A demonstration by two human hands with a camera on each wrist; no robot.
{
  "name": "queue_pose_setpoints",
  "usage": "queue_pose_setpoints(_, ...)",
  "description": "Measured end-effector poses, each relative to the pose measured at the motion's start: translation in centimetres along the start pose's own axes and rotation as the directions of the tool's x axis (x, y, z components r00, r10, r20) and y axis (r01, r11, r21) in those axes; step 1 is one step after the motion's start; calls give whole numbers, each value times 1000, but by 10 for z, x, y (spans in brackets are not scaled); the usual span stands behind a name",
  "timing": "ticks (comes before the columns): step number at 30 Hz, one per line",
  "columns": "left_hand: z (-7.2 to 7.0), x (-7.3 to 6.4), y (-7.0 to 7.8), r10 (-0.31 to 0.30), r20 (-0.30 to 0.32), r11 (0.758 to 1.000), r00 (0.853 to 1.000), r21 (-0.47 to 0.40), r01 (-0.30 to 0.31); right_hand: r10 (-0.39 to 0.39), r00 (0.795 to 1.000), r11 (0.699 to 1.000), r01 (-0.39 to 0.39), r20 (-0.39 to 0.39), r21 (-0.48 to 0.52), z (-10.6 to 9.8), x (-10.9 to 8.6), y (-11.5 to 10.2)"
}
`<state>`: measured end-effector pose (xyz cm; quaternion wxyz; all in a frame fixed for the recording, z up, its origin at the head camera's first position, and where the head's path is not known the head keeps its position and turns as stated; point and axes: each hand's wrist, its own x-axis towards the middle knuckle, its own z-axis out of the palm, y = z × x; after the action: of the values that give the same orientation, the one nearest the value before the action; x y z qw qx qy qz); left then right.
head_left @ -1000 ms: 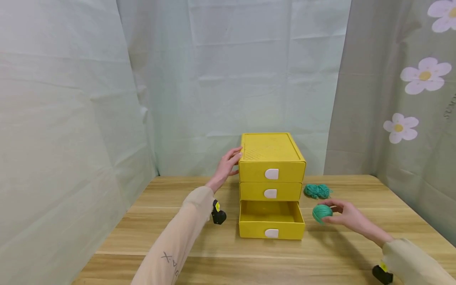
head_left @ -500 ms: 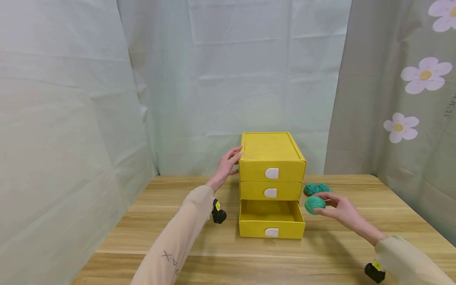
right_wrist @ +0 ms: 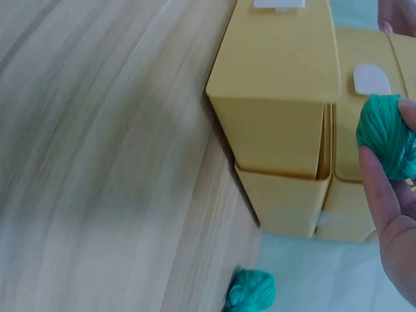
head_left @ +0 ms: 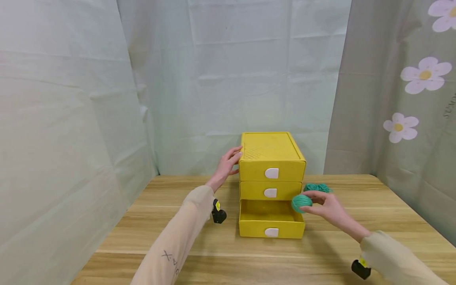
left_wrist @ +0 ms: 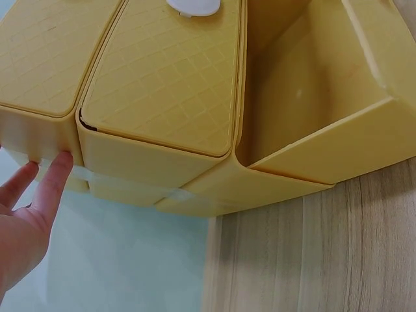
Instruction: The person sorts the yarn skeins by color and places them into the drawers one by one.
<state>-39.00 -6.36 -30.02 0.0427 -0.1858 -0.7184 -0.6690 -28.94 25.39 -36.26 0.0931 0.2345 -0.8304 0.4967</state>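
Note:
A yellow three-drawer box (head_left: 272, 148) stands on the table with its bottom drawer (head_left: 272, 228) pulled out; no contents show in that drawer. My left hand (head_left: 225, 168) rests its fingers against the box's upper left side, as the left wrist view also shows. In my right hand (head_left: 329, 208) a ball of green yarn (head_left: 301, 203) is pinched between thumb and fingers, held at the right edge of the pulled-out drawer. The right wrist view shows the yarn ball (right_wrist: 387, 135) close up. Behind the right hand lies a second green yarn bundle (head_left: 317, 187) on the table.
The wooden table (head_left: 171, 237) extends around the box. Pale cloth (head_left: 231, 79) hangs behind and at the left, and a flower-printed curtain (head_left: 409, 158) at the right. The upper two drawers, with white pull tabs (head_left: 272, 173), are closed.
My right hand has carried the yarn ball leftward to the edge of the pulled-out drawer. The left hand, the box and the other yarn bundle have stayed in place.

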Motion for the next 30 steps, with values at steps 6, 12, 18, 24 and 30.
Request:
queue_pose_setpoints(6, 1, 0, 0, 3, -3, 1000, 1000, -1, -3, 18, 1000, 1000, -18, 14, 3, 13, 10, -5)
queue_pose_setpoints(12, 2, 0, 0, 3, -5, 1000, 1000, -5, -3, 24, 999, 1000, -24, 25, 3, 26, 18, -9)
queue_pose_setpoints(18, 1, -1, 1, 12, 0, 1000, 1000, -5, -12, 6, 999, 1000, -6, 32, 10, 36, 22, -16)
queue_pose_setpoints(24, 0, -3, 4, 7, 11, 1000, 1000, -11, -7, 2, 999, 1000, -2, 38, 2, 45, 22, -48)
queue_pose_setpoints(30, 1, 0, 0, 7, -7, 1000, 1000, -10, -7, 8, 1000, 1000, -8, 15, -13, 54, 22, -63)
